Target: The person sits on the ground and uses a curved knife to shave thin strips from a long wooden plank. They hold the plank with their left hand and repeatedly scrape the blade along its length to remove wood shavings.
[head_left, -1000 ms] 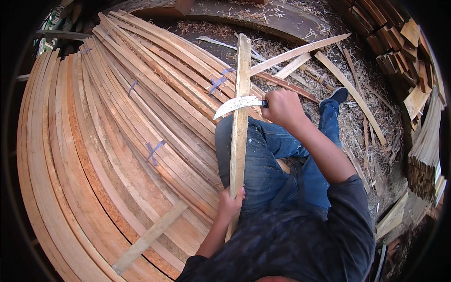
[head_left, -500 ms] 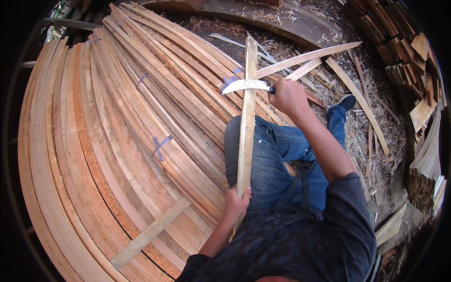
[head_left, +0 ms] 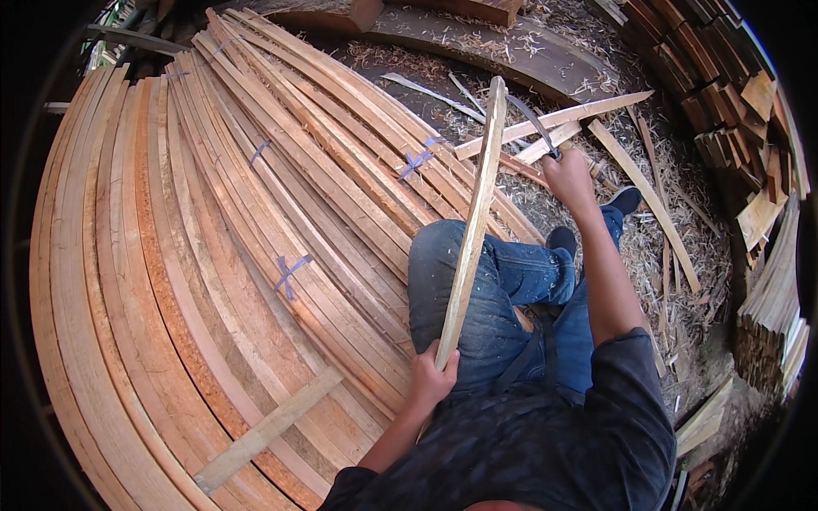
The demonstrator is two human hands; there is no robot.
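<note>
A long pale wooden strip [head_left: 470, 234] slants up across my left thigh, its far end raised above the ground. Closed round the near end of it is my left hand [head_left: 435, 373]. My right hand [head_left: 569, 177] grips a curved knife [head_left: 537, 122] by its handle, to the right of the strip's far end. The blade now shows nearly edge-on, curving up and left, with its tip close beside the strip. Part of the handle is hidden in my fist.
Long sawn boards [head_left: 128, 255], some tied with purple strips [head_left: 290, 273], fill the left. Loose pieces of wood [head_left: 643, 200] lie among shavings [head_left: 545, 200] ahead and right. A thick dark plank [head_left: 503, 55] lies at the back. Stacked wood [head_left: 724, 102] rises at the far right.
The knife has swung off the strip to the right, its blade turning from broadside to nearly edge-on. The strip's far end has tilted right; my left hand keeps its hold.
</note>
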